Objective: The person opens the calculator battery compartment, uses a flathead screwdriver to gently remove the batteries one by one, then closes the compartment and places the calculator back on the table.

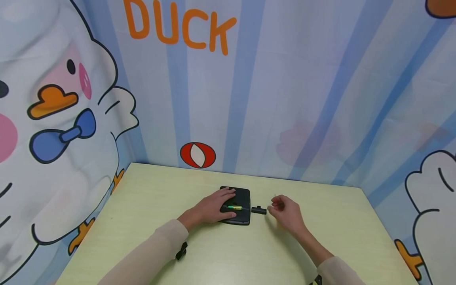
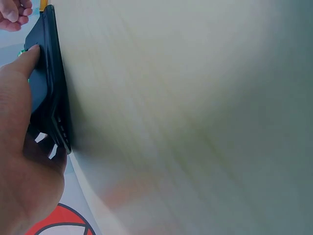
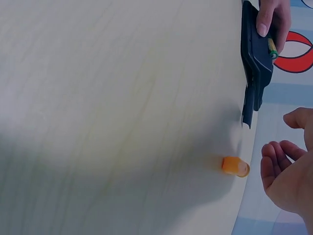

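Note:
A flat black device lies on the table with its open battery slot upward. In that slot sits a green-and-gold battery. My left hand rests across the device, fingers on one side of the battery and thumb on the other. Just right of the device lies a small black battery cover. Beside the cover, my right hand hovers with loosely bent fingers. Its thumb stands apart from the fingers, with nothing between them. A small orange cylinder-like piece is on the table near it in the right wrist view.
The pale wooden table ends at the back against a blue-and-white striped curtain with duck drawings. Light sleeves cover both forearms, and a dark strap shows by the left wrist.

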Demonstrator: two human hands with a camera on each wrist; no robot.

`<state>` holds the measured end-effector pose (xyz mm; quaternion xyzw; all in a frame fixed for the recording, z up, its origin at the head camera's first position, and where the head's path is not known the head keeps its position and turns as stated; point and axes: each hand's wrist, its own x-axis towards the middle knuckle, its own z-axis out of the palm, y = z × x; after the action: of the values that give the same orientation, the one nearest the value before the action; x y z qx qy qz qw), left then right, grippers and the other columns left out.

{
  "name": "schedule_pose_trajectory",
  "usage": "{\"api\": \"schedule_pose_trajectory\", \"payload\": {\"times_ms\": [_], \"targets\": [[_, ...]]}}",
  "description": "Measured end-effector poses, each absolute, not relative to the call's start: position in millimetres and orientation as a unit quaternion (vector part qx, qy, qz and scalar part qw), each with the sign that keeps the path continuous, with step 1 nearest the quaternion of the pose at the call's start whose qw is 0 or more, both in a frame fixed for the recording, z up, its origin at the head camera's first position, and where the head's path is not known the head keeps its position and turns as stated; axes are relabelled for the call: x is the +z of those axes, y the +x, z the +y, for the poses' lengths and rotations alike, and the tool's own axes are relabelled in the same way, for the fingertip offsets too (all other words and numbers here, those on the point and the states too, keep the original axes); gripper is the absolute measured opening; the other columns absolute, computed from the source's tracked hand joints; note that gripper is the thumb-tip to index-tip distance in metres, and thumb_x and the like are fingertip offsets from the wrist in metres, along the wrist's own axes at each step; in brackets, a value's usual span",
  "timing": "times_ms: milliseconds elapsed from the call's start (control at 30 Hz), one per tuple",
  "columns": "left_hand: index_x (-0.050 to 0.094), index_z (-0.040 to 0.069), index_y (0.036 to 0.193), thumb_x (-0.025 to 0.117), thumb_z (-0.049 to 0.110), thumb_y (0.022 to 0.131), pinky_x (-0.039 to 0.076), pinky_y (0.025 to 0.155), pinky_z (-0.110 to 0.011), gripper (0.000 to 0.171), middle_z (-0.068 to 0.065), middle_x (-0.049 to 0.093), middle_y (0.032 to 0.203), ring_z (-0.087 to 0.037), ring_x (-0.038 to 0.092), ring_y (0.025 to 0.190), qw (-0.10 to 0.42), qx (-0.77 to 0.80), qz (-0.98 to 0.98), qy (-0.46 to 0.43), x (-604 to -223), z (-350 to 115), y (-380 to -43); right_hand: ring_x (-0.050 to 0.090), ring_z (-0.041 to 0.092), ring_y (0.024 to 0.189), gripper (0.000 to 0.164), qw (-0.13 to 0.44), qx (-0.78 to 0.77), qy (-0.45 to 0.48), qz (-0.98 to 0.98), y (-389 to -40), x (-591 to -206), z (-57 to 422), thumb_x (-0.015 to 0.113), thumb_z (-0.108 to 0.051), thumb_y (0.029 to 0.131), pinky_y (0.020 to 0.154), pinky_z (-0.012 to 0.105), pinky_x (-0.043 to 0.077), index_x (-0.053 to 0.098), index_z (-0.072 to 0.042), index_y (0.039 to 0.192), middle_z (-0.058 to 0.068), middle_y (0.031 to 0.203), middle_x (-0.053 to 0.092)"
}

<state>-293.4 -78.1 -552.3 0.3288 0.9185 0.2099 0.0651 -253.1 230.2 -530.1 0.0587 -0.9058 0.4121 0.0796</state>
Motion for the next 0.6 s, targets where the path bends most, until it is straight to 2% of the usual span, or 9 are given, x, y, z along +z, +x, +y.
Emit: {"api": "schedule_pose_trajectory", "payload": {"times_ms": [300,600], "targets": [[0.042,0.014,0.164,0.063,0.058,0.102,0.033,0.125,-0.05,0.078,-0.001,0.032,0.172,-0.025,0.023,0.161,0.068,0.204,0.921,0.326,-551,-78,-293,0.07,0.025,0.094,0.027,0.068,0.434,0.1,-0.893,-250,-524,221,0.08,-0.007,0.092,0.091,0.045,0.059,0.072,0.005,0.114,0.014,0.103,0.074],[0.042,0.014,0.164,0.063,0.056,0.102,0.032,0.125,-0.05,0.078,-0.002,0.032,0.172,-0.026,0.024,0.161,0.07,0.202,0.922,0.322,-552,-76,-294,0.071,0.027,0.097,0.028,0.063,0.441,0.118,-0.888,-249,-522,211,0.08,-0.006,0.092,0.092,0.043,0.06,0.071,0.006,0.117,0.017,0.107,0.074]]}}
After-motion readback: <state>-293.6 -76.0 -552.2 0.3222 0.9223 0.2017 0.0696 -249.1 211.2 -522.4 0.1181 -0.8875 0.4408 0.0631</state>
